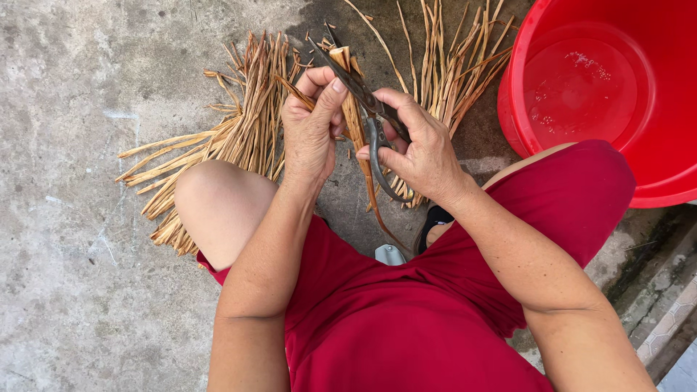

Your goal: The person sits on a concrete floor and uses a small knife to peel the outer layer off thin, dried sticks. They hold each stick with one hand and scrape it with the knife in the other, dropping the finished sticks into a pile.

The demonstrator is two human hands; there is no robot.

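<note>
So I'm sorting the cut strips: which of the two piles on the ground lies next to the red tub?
The pile beyond the right hand, fanned strips reaching the red tub. The other pile lies by the left knee.

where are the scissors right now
In the head view, the scissors sit top centre in the right hand, blades across the strip held by the left hand.
</note>
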